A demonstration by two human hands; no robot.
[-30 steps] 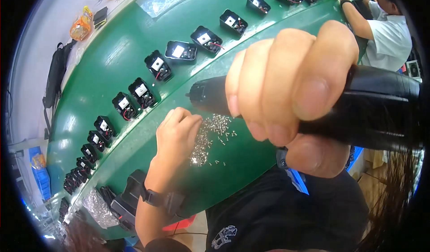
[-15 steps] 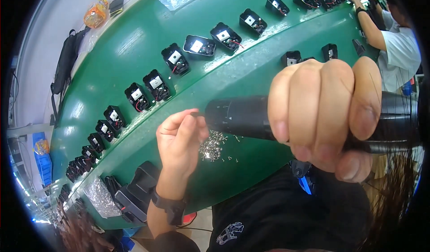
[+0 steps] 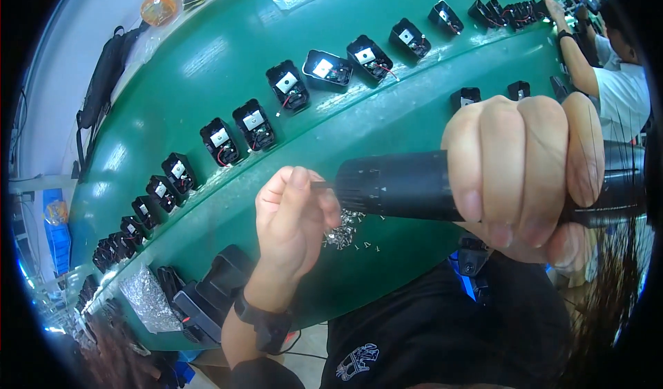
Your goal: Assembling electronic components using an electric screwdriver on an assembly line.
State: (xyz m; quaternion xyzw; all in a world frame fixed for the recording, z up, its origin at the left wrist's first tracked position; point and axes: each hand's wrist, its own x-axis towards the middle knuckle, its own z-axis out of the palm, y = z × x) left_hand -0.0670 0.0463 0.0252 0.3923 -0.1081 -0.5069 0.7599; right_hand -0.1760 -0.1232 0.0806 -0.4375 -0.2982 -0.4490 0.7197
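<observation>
My right hand (image 3: 525,171) is wrapped round a black electric screwdriver (image 3: 394,182), held level with its nose toward the left. From the nose a thin dark bit (image 3: 323,184) sticks out. My left hand (image 3: 286,209) pinches the bit's end between thumb and fingers; whether a screw is in that pinch is hidden. Just below the fingers, a pile of small silver screws (image 3: 342,237) lies on the green table (image 3: 387,271), partly covered by my left hand, with a few loose ones beside it.
Several open black housings (image 3: 286,86) with white labels and red wires stand in a long row across the table. A bubble-wrap bag (image 3: 153,298) and black trays (image 3: 210,296) lie at lower left. A co-worker (image 3: 618,78) works at far right.
Both hands and the screwdriver have shifted a little to the right in the picture, along with most of the scene. More of the bit shows now between nose and fingers.
</observation>
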